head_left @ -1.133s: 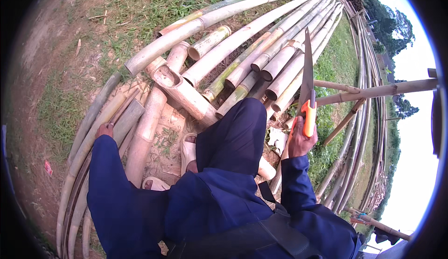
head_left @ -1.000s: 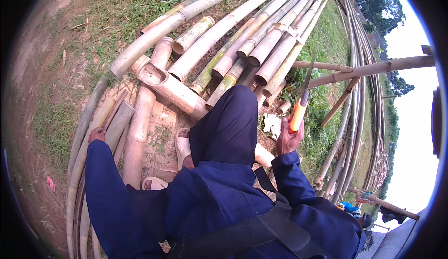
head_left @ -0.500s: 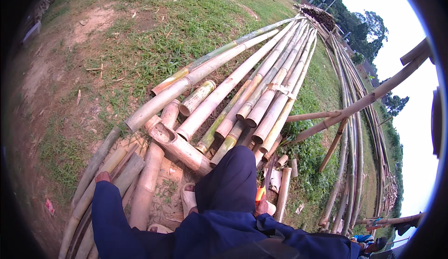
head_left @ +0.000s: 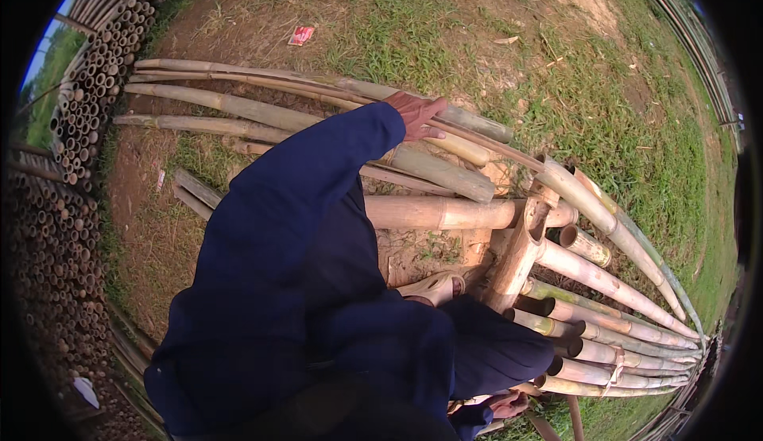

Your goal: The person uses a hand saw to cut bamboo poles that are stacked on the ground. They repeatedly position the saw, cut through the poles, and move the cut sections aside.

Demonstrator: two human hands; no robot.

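Observation:
My left hand (head_left: 417,115) reaches out over the bamboo lying on the ground. Its fingers bend around a long, thin split bamboo strip (head_left: 497,147), which crosses above thicker bamboo poles (head_left: 441,172). Low in the picture, beside my bent knee, my right hand (head_left: 509,404) has its fingers curled; what they hold, if anything, is hidden. A short, thick bamboo piece with a notch cut in it (head_left: 515,262) lies in front of my foot, across the end of a thick pole (head_left: 445,213).
Long bamboo poles (head_left: 608,278) fan out to the right, their cut ends toward me. A tall stack of bamboo (head_left: 75,258) fills the left side. My sandal (head_left: 433,288) rests on bare soil. Grass (head_left: 397,40) and a red scrap (head_left: 301,36) lie beyond the poles.
My view has swung left, bringing the bamboo stack into sight. My left hand has moved onto the thin strip. The orange handle at my right hand no longer shows.

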